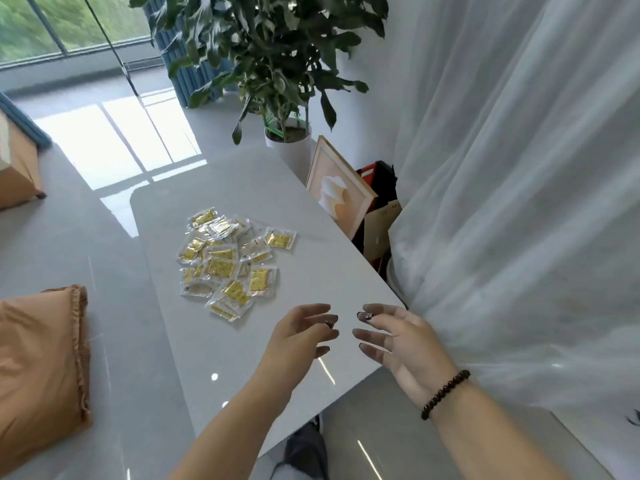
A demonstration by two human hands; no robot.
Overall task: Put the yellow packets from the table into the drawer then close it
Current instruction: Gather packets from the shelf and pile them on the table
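Note:
Several yellow packets [227, 263] in clear wrappers lie in a loose pile on the glossy grey table [311, 271], left of its middle. Both of my hands hover over the table's near part, fingertips facing each other a small gap apart. My left hand [301, 332] has loosely curled fingers and holds nothing. My right hand [398, 337], with a dark bead bracelet at the wrist, is also relaxed and holds nothing. The pile lies a short way beyond and left of my left hand. No drawer is in view.
A potted plant [287, 140] stands past the table's far end. A framed picture [341, 188] and boxes lean beside the table's right edge. A white sheer curtain [519, 202] hangs on the right. An orange cushion [41, 362] lies at left on the floor.

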